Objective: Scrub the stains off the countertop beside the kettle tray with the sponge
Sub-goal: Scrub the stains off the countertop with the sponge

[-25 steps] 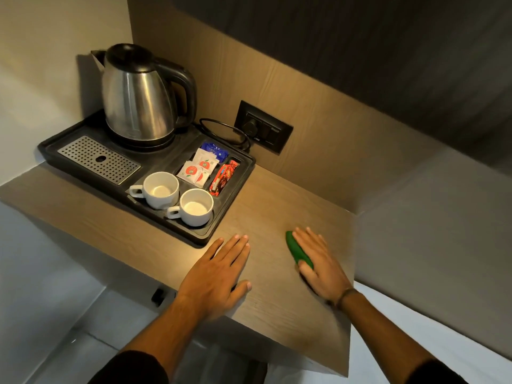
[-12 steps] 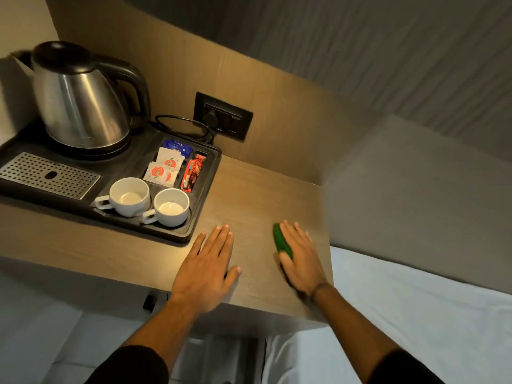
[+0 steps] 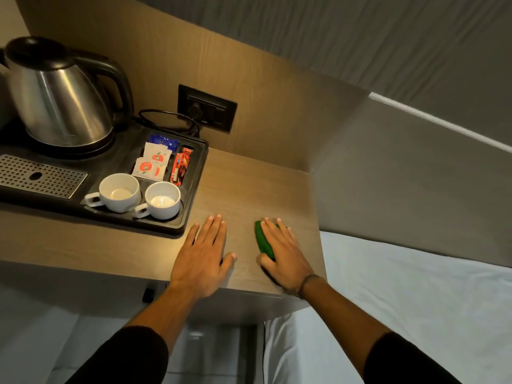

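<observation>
A green sponge (image 3: 261, 239) lies flat on the wooden countertop (image 3: 249, 189), near its right front corner. My right hand (image 3: 282, 253) presses down on the sponge, fingers spread over it, so only its left edge shows. My left hand (image 3: 203, 253) rests flat and open on the countertop just left of it, beside the front right corner of the black kettle tray (image 3: 194, 195). No stains are visible on the wood from here.
On the tray stand a steel kettle (image 3: 58, 98), two white cups (image 3: 119, 192) (image 3: 162, 200), sachets (image 3: 153, 162) and a metal drip grate (image 3: 38, 176). A black wall socket (image 3: 206, 108) with a cord sits behind. White bedding (image 3: 415, 300) lies right of the countertop.
The view has shifted right and closer, so the tray sits further left. My right hand with the sponge has slid slightly toward the front edge. My left hand stays flat.
</observation>
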